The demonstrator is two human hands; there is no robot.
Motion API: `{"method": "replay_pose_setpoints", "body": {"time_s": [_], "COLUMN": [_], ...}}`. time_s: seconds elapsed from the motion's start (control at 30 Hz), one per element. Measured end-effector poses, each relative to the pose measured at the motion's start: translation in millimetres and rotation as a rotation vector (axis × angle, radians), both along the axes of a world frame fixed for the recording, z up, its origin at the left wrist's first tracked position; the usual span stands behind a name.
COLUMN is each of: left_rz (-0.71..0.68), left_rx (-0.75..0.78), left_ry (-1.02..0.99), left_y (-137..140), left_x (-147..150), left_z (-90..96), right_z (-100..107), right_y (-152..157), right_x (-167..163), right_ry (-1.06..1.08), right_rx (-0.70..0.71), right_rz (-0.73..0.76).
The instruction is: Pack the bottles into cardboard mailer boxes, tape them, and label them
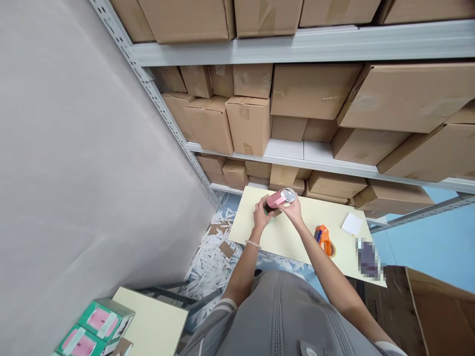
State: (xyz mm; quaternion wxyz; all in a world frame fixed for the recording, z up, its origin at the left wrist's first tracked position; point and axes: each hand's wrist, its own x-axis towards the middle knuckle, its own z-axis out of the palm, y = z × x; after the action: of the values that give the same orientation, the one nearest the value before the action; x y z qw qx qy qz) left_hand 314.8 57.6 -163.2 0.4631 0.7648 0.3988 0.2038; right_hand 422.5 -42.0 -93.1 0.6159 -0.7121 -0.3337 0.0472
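Observation:
Over the pale table (297,242), my right hand (293,210) is closed around a pink tumbler (275,199) with a shiny lid, which tilts toward the right. My left hand (261,216) has its fingers wrapped round a small box (270,208) with dark and green parts, right against the tumbler's lower end. How far the tumbler sits inside the box is hidden by my fingers. To the right of my right forearm lies an orange tape dispenser (323,238) with a roll of tape.
A white pad (351,225) and a blurred dark object (368,259) lie on the table's right side. Shelves of cardboard boxes (248,123) rise behind it. Green-and-pink boxes (100,321) stand on a side table (152,321). Paper strips (208,257) cover the floor; an open carton (438,311) is at right.

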Motion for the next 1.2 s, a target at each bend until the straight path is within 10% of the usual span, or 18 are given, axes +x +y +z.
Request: {"method": "replay_pose_setpoints", "body": {"time_s": [0.77, 1.2], "left_rz": [-0.273, -0.253], "left_rx": [-0.193, -0.301], "left_ry": [-0.194, -0.185], "left_y": [24, 25], "left_x": [-13, -12], "left_z": [-26.8, -45.9], "right_z": [-55, -53], "right_y": [14, 12], "right_x": [-7, -18], "right_ry": [-0.299, -0.151], "right_rx": [-0.797, -0.894], "right_rz": [0.194, 0.117]}}
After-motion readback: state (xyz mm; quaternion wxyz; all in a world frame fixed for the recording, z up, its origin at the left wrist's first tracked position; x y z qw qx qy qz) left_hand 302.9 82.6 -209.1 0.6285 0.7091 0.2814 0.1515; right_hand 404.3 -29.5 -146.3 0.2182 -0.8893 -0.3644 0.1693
